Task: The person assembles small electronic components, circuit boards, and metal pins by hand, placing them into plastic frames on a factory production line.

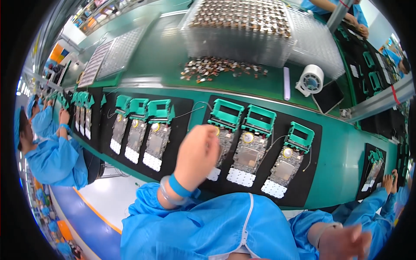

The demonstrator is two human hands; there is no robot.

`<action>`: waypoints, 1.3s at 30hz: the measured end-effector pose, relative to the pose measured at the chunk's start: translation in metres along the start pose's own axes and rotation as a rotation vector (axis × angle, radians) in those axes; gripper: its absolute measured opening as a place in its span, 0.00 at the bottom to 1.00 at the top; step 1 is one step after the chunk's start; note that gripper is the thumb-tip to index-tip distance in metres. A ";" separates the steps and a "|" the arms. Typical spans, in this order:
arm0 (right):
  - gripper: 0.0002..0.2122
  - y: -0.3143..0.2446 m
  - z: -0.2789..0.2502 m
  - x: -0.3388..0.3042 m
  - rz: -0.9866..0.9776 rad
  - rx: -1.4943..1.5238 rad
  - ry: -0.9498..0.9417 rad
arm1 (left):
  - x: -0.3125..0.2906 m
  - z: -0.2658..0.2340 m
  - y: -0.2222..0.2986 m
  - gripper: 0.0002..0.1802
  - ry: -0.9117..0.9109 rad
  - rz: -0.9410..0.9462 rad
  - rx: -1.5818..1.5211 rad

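A worker in a blue smock holds the left hand [197, 149], banded in blue at the wrist, above the leftmost of three circuit boards on a black mat [299, 182] at a green counter [333, 156]. The fingers curl toward the left board [225, 138], partly hiding it; whether that grip clasps anything cannot be told. The right hand [344, 242], blurred, hangs at the near right, off the mat and close to the worker's body, its grip too smeared to read. To the right of the left board lie the middle board [248, 158] and the right board [284, 169], each with a green frame at its far end and a white dotted panel at its near end. Three more boards [157, 143] line a second mat to the left. On the far side of the counter, a heap of small parts [212, 69] lies before stacked clear trays [238, 26], with a pale stick [286, 84], a white fan [311, 80] and a dark flat device [328, 97] to the right. Co-workers [56, 156] in blue sit at left.
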State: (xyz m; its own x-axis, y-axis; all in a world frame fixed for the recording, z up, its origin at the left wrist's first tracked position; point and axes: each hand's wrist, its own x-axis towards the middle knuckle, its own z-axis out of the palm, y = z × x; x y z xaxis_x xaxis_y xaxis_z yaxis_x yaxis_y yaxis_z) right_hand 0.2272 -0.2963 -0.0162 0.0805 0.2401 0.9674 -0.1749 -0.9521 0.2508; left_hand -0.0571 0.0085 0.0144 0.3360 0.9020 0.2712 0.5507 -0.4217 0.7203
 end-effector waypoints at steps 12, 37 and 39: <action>0.13 -0.014 0.216 -0.076 -0.444 0.605 -0.262 | -0.013 0.058 -0.024 0.15 -0.236 -0.026 -0.196; 0.16 -0.084 0.185 -0.022 -0.610 1.795 -0.535 | -0.028 -0.210 -0.262 0.29 0.394 -0.458 0.541; 0.16 -0.085 0.166 -0.020 -0.548 1.887 -0.555 | -0.033 -0.209 -0.263 0.26 0.406 -0.408 0.616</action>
State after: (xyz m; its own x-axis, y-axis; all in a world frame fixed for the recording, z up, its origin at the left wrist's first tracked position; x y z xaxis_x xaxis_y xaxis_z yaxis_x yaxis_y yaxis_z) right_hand 0.4036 -0.2518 -0.0628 0.0533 0.7870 0.6147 0.9626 0.1232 -0.2413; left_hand -0.3731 0.1091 -0.0508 -0.2154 0.9083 0.3587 0.9275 0.0753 0.3661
